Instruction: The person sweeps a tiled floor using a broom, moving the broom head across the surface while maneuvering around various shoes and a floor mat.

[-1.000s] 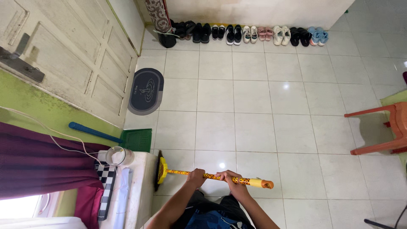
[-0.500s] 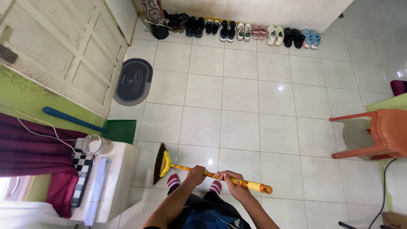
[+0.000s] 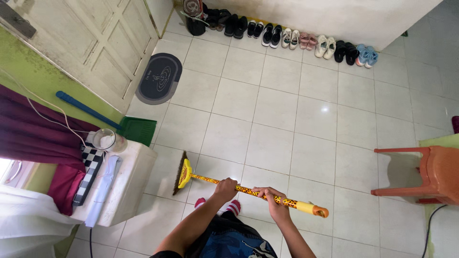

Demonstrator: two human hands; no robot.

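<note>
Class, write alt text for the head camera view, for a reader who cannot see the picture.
Seen from above, a person's left hand and right hand hold a yellow spotted broom, its bristles on the white tiled floor beside a white cabinet. A green dustpan leans by the door, shoes line the far wall, and an orange chair stands to the right.
</note>
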